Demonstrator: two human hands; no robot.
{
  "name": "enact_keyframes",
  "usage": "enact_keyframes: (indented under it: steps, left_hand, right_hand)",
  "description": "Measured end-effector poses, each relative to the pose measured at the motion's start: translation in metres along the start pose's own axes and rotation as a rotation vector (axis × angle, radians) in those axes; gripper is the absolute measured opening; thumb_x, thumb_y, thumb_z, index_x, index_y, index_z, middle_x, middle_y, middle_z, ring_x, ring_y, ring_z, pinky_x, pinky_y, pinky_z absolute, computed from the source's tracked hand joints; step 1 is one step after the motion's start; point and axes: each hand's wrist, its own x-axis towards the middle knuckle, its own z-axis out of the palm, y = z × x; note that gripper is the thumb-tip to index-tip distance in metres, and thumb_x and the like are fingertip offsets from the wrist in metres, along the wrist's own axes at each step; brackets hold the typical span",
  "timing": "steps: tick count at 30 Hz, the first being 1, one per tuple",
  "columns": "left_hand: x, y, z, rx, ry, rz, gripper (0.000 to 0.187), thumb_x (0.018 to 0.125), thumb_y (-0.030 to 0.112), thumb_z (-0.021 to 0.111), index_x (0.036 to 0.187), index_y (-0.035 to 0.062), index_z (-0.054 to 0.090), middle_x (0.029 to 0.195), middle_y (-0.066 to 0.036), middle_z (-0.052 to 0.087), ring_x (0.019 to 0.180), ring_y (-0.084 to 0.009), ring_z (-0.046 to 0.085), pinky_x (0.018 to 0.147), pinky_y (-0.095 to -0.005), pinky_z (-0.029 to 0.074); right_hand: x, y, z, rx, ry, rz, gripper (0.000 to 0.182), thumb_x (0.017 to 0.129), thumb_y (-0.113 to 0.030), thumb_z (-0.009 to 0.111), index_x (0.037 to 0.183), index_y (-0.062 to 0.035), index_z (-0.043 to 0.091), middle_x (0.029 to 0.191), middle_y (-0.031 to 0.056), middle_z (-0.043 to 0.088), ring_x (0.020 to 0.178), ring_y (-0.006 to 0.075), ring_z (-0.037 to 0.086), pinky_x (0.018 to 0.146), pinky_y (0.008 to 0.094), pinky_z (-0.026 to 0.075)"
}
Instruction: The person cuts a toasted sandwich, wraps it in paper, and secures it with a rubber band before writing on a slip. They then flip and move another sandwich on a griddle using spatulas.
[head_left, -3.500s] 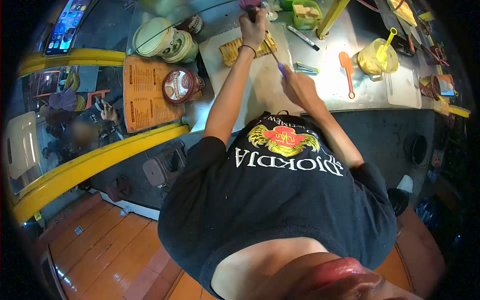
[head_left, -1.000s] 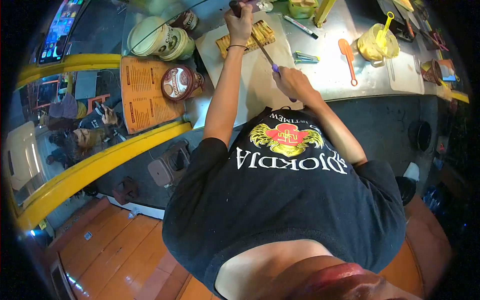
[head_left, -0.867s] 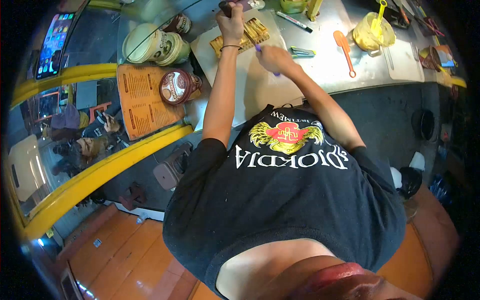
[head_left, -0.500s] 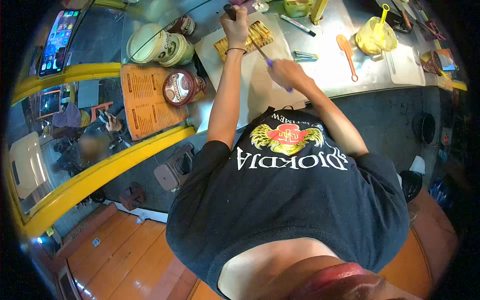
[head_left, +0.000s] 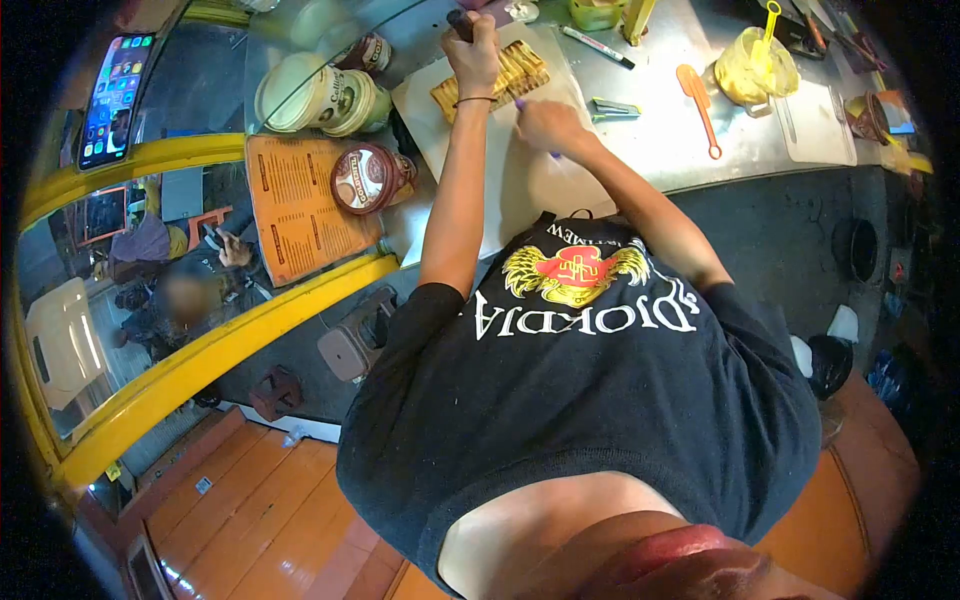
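Observation:
A browned, striped slab of food (head_left: pixel 522 68), cut across in places, lies on a pale paper sheet (head_left: pixel 425 80) on the metal counter. Over its left part is my left hand (head_left: pixel 474 58), fingers wrapped round a black handle (head_left: pixel 460 24); the tool's far end is hidden. My right hand (head_left: pixel 550 128) is closed round a purple-handled knife, just on the near side of the slab. Only bits of the purple handle (head_left: pixel 555 155) show around the fist, and the blade is hard to make out.
Left of the paper are tubs (head_left: pixel 355 103), a brown-lidded tub (head_left: pixel 362 178) and an orange menu (head_left: pixel 298 205). To the right lie a marker (head_left: pixel 597 47), an orange spatula (head_left: pixel 698 105) and a tub of yellow spread (head_left: pixel 755 68). Beyond the yellow rail (head_left: pixel 225 325) a person (head_left: pixel 185 300) holds a phone.
My right hand has moved left, closer to the slab, and the knife blade no longer shows plainly. My left hand stays over the slab. The whole view has shifted slightly.

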Motion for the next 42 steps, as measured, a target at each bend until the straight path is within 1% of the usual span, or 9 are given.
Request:
enact_keyframes:
  steps: [5,7,12,14,18,20,26,34,42]
  left_hand:
    - [-0.004,0.005,0.006,0.017,0.155,-0.108,0.033,0.091,0.013,0.056,0.068,0.0127,0.033,0.053,0.005,0.028,0.042,-0.0055,0.027,0.041,-0.0263,0.022]
    - [0.000,0.005,0.006,0.003,0.152,-0.063,0.032,0.091,0.013,0.055,0.068,0.0126,0.033,0.053,0.006,0.027,0.042,-0.0058,0.027,0.041,-0.0263,0.022]
    - [0.004,-0.004,-0.005,-0.069,0.110,-0.115,0.031,0.091,0.012,0.056,0.068,0.0121,0.034,0.052,0.005,0.027,0.041,-0.0063,0.028,0.040,-0.0263,0.023]
    - [-0.002,-0.007,-0.004,-0.075,0.106,-0.145,0.031,0.091,0.012,0.056,0.068,0.0120,0.034,0.052,0.005,0.027,0.041,-0.0064,0.028,0.040,-0.0263,0.023]
    - [-0.003,0.004,0.007,-0.009,0.141,-0.056,0.033,0.090,0.011,0.056,0.066,0.0123,0.034,0.052,0.005,0.027,0.041,-0.0063,0.027,0.040,-0.0267,0.023]
    - [0.002,0.005,0.004,-0.008,0.189,-0.057,0.033,0.090,0.012,0.055,0.065,0.0123,0.034,0.052,0.005,0.027,0.041,-0.0064,0.026,0.040,-0.0270,0.022]
    - [0.002,0.003,0.004,-0.046,0.157,-0.147,0.029,0.090,0.009,0.053,0.067,0.0115,0.036,0.052,0.005,0.029,0.041,-0.0063,0.027,0.040,-0.0273,0.022]
    - [0.002,0.009,0.007,-0.033,0.190,-0.077,0.035,0.087,0.008,0.057,0.061,0.0119,0.034,0.052,0.004,0.031,0.042,-0.0064,0.027,0.041,-0.0276,0.022]
    - [0.001,0.035,0.015,0.007,0.128,-0.075,0.033,0.088,0.007,0.055,0.065,0.0123,0.033,0.053,0.005,0.030,0.042,-0.0062,0.026,0.042,-0.0272,0.020]
  right_hand:
    - [-0.058,0.002,-0.022,0.122,-0.234,0.095,0.040,0.095,-0.025,0.040,0.080,0.0009,0.066,0.074,0.0233,0.067,0.069,0.0375,0.068,0.067,0.0495,0.054]
    - [-0.097,0.009,-0.011,0.029,-0.009,0.061,0.040,0.096,-0.025,0.039,0.085,0.0027,0.065,0.077,0.0248,0.068,0.071,0.0369,0.069,0.067,0.0490,0.054]
    - [-0.028,-0.004,-0.005,0.222,-0.267,0.171,0.036,0.096,-0.027,0.041,0.096,0.0037,0.060,0.078,0.0269,0.066,0.072,0.0410,0.067,0.068,0.0514,0.053]
    - [0.004,0.010,0.042,-0.013,0.161,0.019,0.032,0.093,-0.021,0.042,0.088,0.0033,0.063,0.078,0.0231,0.068,0.068,0.0393,0.068,0.061,0.0488,0.054]
    - [-0.065,0.022,0.040,0.036,-0.005,0.023,0.033,0.096,-0.024,0.039,0.095,0.0034,0.058,0.078,0.0259,0.067,0.073,0.0406,0.068,0.067,0.0517,0.053]
    - [-0.100,0.031,0.047,-0.093,0.075,0.034,0.031,0.095,-0.021,0.042,0.080,-0.0003,0.060,0.073,0.0219,0.067,0.058,0.0374,0.067,0.052,0.0482,0.053]
    - [-0.020,0.010,0.048,-0.065,0.186,0.035,0.030,0.094,-0.020,0.040,0.080,-0.0019,0.059,0.076,0.0220,0.068,0.065,0.0391,0.067,0.056,0.0473,0.054]
    - [-0.186,0.054,0.006,-0.124,-0.115,0.043,0.025,0.094,-0.029,0.050,0.099,-0.0041,0.055,0.068,0.0197,0.065,0.062,0.0388,0.065,0.058,0.0502,0.052]
    - [-0.143,0.046,-0.009,0.456,-0.013,-0.047,0.041,0.097,-0.038,0.050,0.087,-0.0001,0.061,0.071,0.0227,0.064,0.068,0.0415,0.062,0.064,0.0474,0.046]
